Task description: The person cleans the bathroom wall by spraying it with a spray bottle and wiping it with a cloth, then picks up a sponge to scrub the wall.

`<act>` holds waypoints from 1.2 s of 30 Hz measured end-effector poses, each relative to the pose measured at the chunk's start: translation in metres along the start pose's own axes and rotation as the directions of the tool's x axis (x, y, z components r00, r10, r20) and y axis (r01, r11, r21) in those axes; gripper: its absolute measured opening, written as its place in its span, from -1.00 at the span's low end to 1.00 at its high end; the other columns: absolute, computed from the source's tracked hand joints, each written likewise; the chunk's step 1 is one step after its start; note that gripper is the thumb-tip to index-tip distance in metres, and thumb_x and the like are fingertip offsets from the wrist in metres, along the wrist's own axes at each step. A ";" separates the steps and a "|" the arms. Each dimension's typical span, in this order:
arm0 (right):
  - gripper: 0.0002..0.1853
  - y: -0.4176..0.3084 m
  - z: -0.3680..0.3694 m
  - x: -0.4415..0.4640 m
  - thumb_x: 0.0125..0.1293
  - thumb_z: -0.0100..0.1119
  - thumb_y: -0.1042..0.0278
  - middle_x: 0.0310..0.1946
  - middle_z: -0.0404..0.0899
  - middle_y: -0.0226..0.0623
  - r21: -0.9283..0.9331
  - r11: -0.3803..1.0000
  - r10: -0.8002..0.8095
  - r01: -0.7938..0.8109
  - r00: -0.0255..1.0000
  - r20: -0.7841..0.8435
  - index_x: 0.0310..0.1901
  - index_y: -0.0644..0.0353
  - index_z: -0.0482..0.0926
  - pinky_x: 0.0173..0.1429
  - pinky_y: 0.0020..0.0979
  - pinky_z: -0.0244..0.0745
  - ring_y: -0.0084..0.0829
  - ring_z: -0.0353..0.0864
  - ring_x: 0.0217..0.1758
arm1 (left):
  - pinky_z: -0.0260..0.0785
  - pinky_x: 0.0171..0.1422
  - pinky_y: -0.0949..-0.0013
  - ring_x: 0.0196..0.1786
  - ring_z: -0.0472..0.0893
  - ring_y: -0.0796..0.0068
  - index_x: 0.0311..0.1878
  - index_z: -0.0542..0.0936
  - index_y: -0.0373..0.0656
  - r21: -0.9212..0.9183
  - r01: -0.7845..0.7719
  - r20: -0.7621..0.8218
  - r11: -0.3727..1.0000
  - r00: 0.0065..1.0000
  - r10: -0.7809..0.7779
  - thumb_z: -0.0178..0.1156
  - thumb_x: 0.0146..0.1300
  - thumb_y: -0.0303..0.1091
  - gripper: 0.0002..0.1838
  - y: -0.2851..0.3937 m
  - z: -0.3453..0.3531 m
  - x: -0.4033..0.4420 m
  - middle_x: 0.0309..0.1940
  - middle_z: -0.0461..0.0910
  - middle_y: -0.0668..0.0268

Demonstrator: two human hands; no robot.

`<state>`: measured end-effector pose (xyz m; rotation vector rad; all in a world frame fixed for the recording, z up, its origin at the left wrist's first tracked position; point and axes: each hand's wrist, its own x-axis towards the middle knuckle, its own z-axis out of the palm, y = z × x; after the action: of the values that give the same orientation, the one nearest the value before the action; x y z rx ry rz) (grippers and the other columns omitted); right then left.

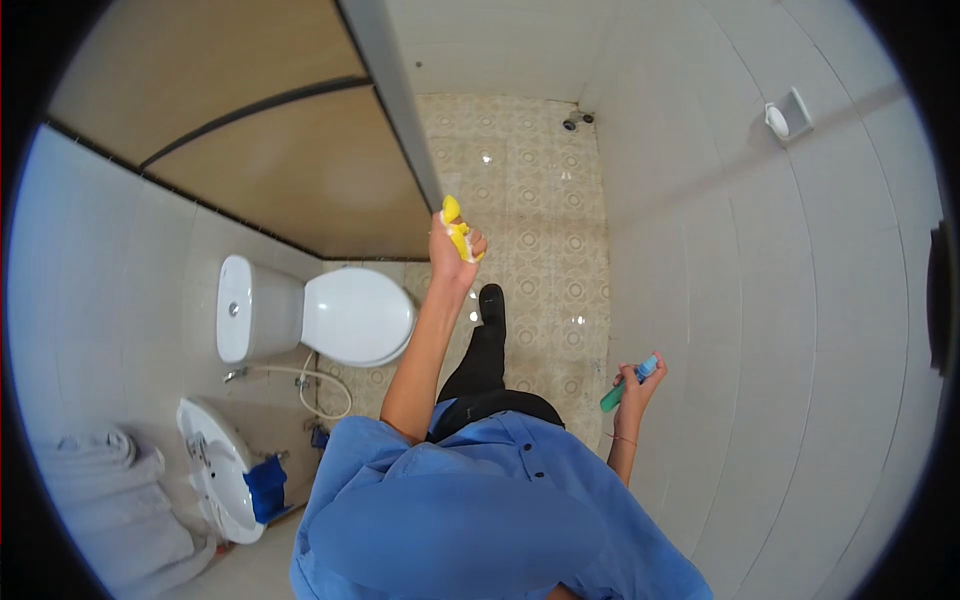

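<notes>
Cream floor tiles [540, 245] printed with round motifs run up the center of the frame in a narrow bathroom, bounded at right by a pale tiled wall [690, 230] bearing a small white soap dish [797, 115]. A brown shower panel [280, 190] fills the upper left, edged by a gray post [397, 110]; below it, on my feed, sit a white toilet [358, 318] with its lid down and, at lower left, a washbasin [222, 470] with a blue cloth [266, 490] over its rim, near white towels [120, 500]. Just above center, I see the left hand [449, 256] closed around a yellow cloth or sponge [458, 238], squeezed out of shape, bright and patched with white, beside the post's lower end; I cannot tell if they touch. At right of center, lower down, the right hand [634, 396] grips a small bottle [611, 398], tilted, green at its lower end and pale blue at its upper, near the wall.
</notes>
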<state>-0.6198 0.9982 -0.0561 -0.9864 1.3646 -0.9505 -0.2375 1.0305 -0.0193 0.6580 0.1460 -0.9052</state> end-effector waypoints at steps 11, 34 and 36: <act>-0.24 -0.076 0.094 0.169 0.26 0.20 0.59 -0.32 0.47 -0.31 -0.007 0.998 -0.069 0.068 0.997 -0.044 0.47 0.11 0.11 -0.24 -0.41 0.43 -0.49 0.47 -0.41 | 0.28 -0.37 0.35 -0.50 0.38 0.46 -0.25 0.48 0.03 -0.060 0.198 0.318 0.978 0.933 -0.170 0.05 0.53 0.06 -0.66 -0.047 0.056 0.248 -0.47 0.40 0.45; -0.45 -0.280 0.524 0.498 0.61 0.10 0.24 0.09 0.65 -0.02 0.212 0.951 -0.305 0.224 0.572 0.762 0.43 0.18 0.07 0.01 -0.38 0.64 -0.45 0.70 -0.21 | 0.47 0.38 0.12 0.24 0.62 0.25 0.46 0.36 -0.31 0.080 -0.059 0.325 0.995 0.945 0.030 0.30 0.40 -0.30 -0.36 0.042 0.239 0.436 0.22 0.59 0.17; -0.45 -0.296 0.571 0.502 0.63 0.07 0.16 0.15 0.63 -0.02 0.294 0.932 -0.362 0.214 0.474 0.803 0.44 0.16 0.08 0.10 -0.41 0.60 -0.42 0.67 0.02 | 0.45 0.41 0.15 0.28 0.61 0.28 0.44 0.37 -0.32 0.206 -0.104 0.390 0.973 0.921 0.016 0.36 0.36 -0.32 -0.35 0.043 0.243 0.464 0.24 0.59 0.17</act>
<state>-0.0422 0.4319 0.0481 -1.3415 0.2644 -0.6220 0.0478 0.5904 0.0160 0.6738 -0.3344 -0.9828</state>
